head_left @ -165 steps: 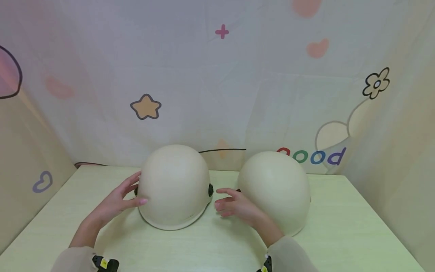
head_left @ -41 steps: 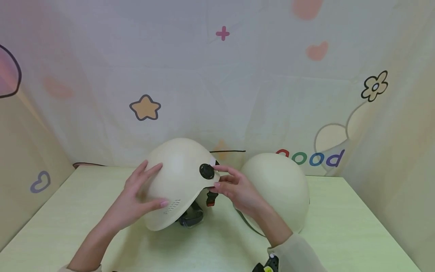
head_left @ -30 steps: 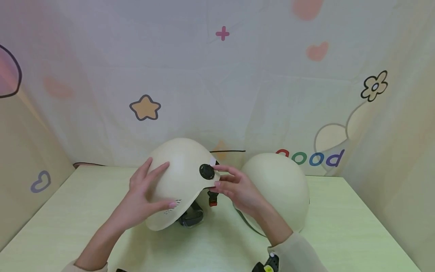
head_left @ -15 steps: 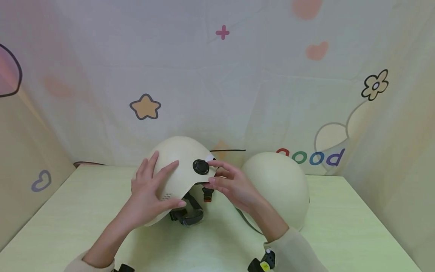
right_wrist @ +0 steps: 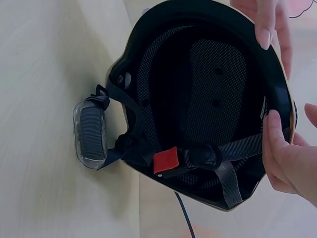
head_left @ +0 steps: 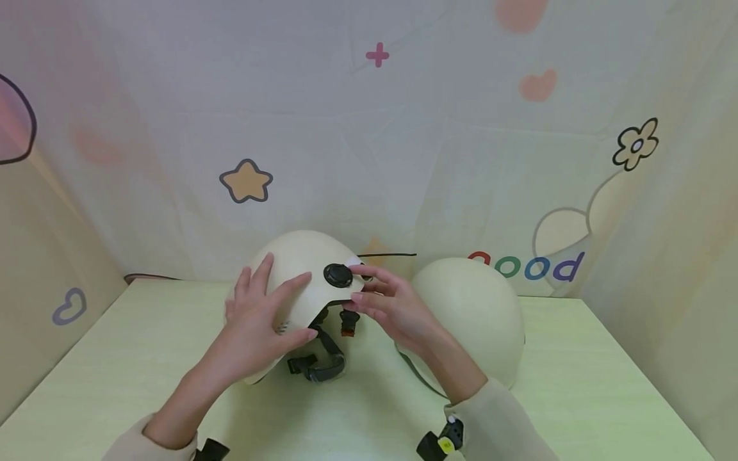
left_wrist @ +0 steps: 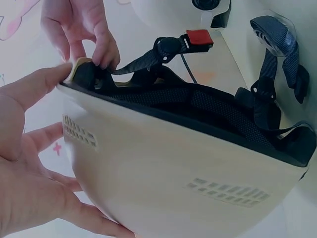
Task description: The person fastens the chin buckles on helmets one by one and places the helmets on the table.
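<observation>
A cream helmet (head_left: 305, 256) is tilted on the table, its rim lifted on the right, in the head view. My left hand (head_left: 250, 326) holds its near side, fingers spread round the shell and thumb at the rim. With my right hand (head_left: 389, 301) I pinch the rim beside a round black button (head_left: 337, 275); the thumb lies inside, as the right wrist view shows. Black padding (right_wrist: 218, 84) lines the inside. A chin strap (head_left: 331, 358) hangs down to the table, and a buckle with a red tab (right_wrist: 166, 160) dangles from the rim.
Another cream helmet (head_left: 473, 314) stands dome up just right of the first, behind my right forearm. The pale table (head_left: 576, 384) ends against a printed cloth backdrop (head_left: 461, 160), with cloth also at both sides.
The left helmet, earlier dome up, is now tilted and turned, showing its strap and button. My right hand has taken its rim. Lately the helmet tips further as my left hand shifts right.
</observation>
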`<move>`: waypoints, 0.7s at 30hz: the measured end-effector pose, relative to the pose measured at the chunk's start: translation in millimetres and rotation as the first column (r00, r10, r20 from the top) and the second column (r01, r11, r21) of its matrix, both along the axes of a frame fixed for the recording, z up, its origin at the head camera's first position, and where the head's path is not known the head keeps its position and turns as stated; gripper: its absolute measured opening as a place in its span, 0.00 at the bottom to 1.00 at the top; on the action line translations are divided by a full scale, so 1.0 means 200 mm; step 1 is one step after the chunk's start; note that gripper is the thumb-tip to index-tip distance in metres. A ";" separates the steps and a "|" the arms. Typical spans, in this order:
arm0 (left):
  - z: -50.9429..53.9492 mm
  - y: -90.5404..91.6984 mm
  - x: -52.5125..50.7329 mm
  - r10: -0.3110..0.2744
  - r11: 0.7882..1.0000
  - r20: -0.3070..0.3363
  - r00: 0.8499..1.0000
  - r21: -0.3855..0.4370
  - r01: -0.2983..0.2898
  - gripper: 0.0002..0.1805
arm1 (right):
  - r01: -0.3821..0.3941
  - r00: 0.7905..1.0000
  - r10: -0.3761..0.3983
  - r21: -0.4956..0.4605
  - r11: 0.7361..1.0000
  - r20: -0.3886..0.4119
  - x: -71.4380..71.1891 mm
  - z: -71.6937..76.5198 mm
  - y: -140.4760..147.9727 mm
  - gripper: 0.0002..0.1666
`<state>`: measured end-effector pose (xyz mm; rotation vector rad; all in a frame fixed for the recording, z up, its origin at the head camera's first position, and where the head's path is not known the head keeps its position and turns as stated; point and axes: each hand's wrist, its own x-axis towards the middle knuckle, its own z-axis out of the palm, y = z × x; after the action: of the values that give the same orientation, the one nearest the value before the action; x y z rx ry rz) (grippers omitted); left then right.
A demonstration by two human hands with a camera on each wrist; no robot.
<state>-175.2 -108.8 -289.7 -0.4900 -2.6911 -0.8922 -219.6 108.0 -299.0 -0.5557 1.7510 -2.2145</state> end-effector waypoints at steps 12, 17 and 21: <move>-0.01 0.00 -0.01 0.010 0.999 -0.028 1.000 -0.046 -0.011 0.39 | -0.005 1.000 0.004 -0.027 1.000 -0.002 0.00 -0.01 -0.01 0.27; -0.01 -0.02 -0.03 0.016 0.998 -0.089 0.996 -0.065 -0.021 0.35 | -0.025 0.998 0.025 0.009 1.000 -0.058 -0.02 -0.04 0.00 0.29; 0.00 -0.03 -0.03 0.014 0.997 -0.085 0.996 -0.068 -0.020 0.35 | -0.025 0.994 0.030 0.052 0.998 -0.108 -0.03 -0.06 0.01 0.30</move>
<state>-180.4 -115.0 -290.0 -0.5074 -2.6525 -0.7588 -225.2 110.7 -310.7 -0.6967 1.8356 -2.1519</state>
